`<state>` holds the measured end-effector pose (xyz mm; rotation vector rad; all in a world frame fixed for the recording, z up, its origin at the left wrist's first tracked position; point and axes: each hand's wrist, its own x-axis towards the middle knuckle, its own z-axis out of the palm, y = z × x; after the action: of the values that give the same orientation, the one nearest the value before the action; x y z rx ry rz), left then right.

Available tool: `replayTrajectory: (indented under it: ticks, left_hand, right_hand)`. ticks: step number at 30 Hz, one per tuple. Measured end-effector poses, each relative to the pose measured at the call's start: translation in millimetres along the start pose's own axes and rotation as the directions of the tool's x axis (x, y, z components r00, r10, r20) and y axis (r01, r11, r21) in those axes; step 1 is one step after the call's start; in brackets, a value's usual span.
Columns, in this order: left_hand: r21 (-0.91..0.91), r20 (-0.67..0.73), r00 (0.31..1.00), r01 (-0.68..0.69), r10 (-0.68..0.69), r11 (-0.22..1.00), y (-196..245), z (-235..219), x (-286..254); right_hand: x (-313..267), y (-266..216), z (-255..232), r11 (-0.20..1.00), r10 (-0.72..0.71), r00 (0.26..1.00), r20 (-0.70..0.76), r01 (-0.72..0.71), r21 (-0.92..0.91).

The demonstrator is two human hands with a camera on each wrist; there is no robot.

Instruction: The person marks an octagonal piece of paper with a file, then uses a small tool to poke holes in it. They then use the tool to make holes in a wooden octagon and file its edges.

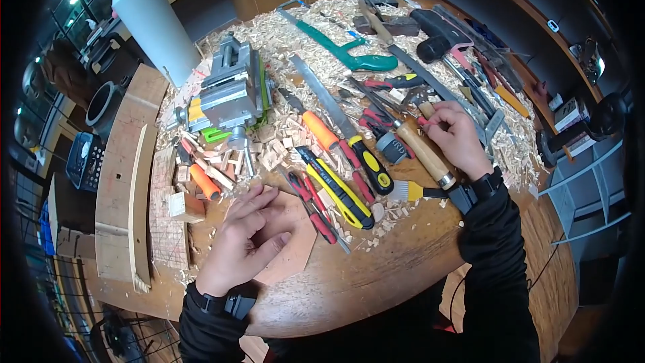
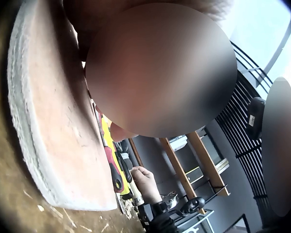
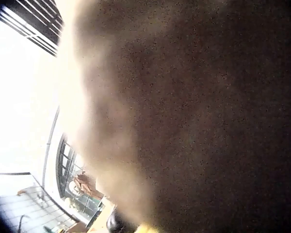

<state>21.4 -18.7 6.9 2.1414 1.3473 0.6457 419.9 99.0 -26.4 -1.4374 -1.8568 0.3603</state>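
Resting flat with its fingers loosely spread, the left hand (image 1: 245, 238) presses on a thin wooden board (image 1: 295, 245) that lies near the front edge of the round workbench (image 1: 403, 275), just left of a yellow utility knife (image 1: 336, 188). The right hand (image 1: 457, 138) sits curled among the scattered tools, fingertips pinching a small red-handled tool (image 1: 422, 121) beside a wooden-handled chisel (image 1: 423, 154). Wood shavings (image 1: 282, 37) cover the bench around a small vise (image 1: 228, 94) and a green handsaw (image 1: 349, 54).
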Motion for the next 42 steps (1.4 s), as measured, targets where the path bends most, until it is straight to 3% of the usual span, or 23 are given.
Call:
replayTrajectory:
  ticks: [16, 20, 24, 29, 32, 34, 38, 39, 42]
  left_hand:
    - [-0.026, -0.011, 1.0, -0.014, 0.013, 1.0, -1.2, 1.0, -0.6]
    - [-0.021, -0.027, 1.0, -0.013, 0.013, 1.0, -1.2, 1.2, -1.0]
    - [-0.019, -0.023, 1.0, -0.012, 0.011, 1.0, -3.3, 2.0, -1.6]
    - [-0.097, -0.149, 0.988, 0.025, -0.039, 0.995, -6.8, 2.9, -1.8]
    - [-0.152, -0.245, 0.963, 0.08, -0.116, 0.985, -12.9, 7.5, -1.9]
    - [-0.133, -0.278, 0.95, 0.113, -0.146, 0.985, -17.8, 5.3, -2.6]
    - [-0.038, -0.294, 0.939, 0.177, -0.18, 0.984, -12.7, -1.7, -3.4]
    - [-0.069, -0.295, 0.937, 0.175, -0.187, 0.982, -13.8, -2.5, -2.8]
    - [-0.039, -0.26, 0.93, 0.26, -0.261, 0.965, -13.1, -7.8, -4.2]
  right_hand:
    - [0.2, 0.2, -3.1, 0.998, 0.039, 0.999, 0.037, -0.04, 0.038]
    - [1.1, 11.3, -1.0, 0.997, -0.032, 0.999, 0.017, 0.031, 0.065]
    - [1.4, -8.7, -5.4, 0.993, 0.018, 1.0, 0.025, -0.021, 0.113]
    - [-2.2, -25.8, -6.3, 0.981, -0.057, 0.998, 0.019, 0.052, 0.185]
    - [-12.5, -47.6, -10.4, 0.97, 0.044, 0.985, 0.168, -0.082, 0.227]
    - [-17.2, -60.6, -7.1, 0.941, -0.029, 0.974, 0.225, -0.049, 0.335]
    - [-27.5, -88.8, 0.8, 0.961, -0.163, 0.947, 0.276, 0.09, 0.26]
    - [-30.2, -94.8, 3.0, 0.957, -0.115, 0.941, 0.318, 0.018, 0.291]
    - [-35.1, -105.1, 7.9, 0.947, -0.207, 0.919, 0.335, 0.102, 0.305]
